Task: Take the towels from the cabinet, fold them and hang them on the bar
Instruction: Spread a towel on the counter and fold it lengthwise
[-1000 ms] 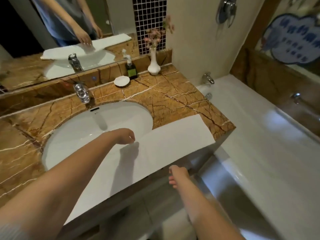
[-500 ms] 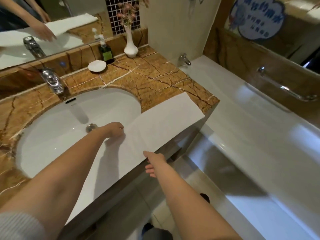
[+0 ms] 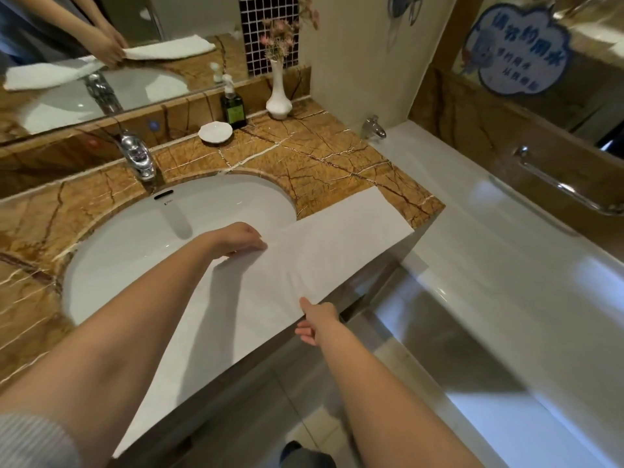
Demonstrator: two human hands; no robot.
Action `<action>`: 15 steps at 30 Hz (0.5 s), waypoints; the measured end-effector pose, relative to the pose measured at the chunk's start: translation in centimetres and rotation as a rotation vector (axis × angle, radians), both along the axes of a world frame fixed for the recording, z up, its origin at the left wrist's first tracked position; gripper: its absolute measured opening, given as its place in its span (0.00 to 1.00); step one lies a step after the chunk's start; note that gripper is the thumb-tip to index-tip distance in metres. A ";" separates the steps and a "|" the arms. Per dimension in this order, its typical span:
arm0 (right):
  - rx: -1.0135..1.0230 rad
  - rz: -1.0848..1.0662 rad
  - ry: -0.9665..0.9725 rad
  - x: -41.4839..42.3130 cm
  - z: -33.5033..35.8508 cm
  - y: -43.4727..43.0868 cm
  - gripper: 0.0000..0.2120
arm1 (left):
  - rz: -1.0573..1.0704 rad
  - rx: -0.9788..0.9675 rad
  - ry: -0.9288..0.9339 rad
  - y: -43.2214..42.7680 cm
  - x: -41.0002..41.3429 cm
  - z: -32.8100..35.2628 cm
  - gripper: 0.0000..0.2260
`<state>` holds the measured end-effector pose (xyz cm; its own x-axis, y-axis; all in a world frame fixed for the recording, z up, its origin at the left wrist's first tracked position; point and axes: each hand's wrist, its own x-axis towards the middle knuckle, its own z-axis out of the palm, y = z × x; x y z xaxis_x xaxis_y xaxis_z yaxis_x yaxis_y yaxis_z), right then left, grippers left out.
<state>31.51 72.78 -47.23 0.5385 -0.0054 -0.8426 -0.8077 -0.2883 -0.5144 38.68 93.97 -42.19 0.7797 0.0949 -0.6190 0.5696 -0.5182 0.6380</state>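
White flat towel (image 3: pixel 304 265) lies stretched along the front edge of the brown veined marble table (image 3: pixel 320 157), left part over the front of the white oval sink (image 3: pixel 135 231), right end on the marble near the table's right corner. Right hand (image 3: pixel 317 320) at the towel's near edge, thumb on top of the cloth, fingers below the table edge; grip pinching the towel edge. Left hand (image 3: pixel 241 239) at the towel's far edge over the sink, fingers closed, grip pinching the cloth; small wrinkles run between the two hands. Left forearm crosses the towel and throws a shadow on it.

Behind the sink, chrome faucet (image 3: pixel 136 158) on the table. Further back, small white round dish (image 3: pixel 215 132), just beside it a dark green pump bottle (image 3: pixel 233 108), then a white slim vase with pink flowers (image 3: pixel 278 92) near the wall. Mirror (image 3: pixel 101 45) above reflects both hands and the towel. Right side: white bathtub (image 3: pixel 489 265), chrome tub spout (image 3: pixel 373 126) at its head, chrome grab bar (image 3: pixel 560 182) on the brown far wall, blue cloud-shaped sign (image 3: pixel 516 52) above it.
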 end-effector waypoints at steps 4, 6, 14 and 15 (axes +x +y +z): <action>-0.032 -0.010 -0.018 0.5 0.5 -0.2 0.17 | -0.005 -0.023 0.015 -0.4 -0.4 0.9 0.05; -0.038 -0.025 0.007 1.0 0.8 -0.4 0.17 | -0.002 -0.038 0.018 -0.4 -0.5 1.2 0.08; 0.294 -0.384 -0.065 2.6 3.5 -1.1 0.16 | 0.041 -0.111 -0.066 -0.2 -0.8 3.5 0.07; 0.345 -0.414 -0.066 2.8 3.7 -1.1 0.15 | 0.048 -0.118 -0.076 -0.2 -0.7 3.9 0.07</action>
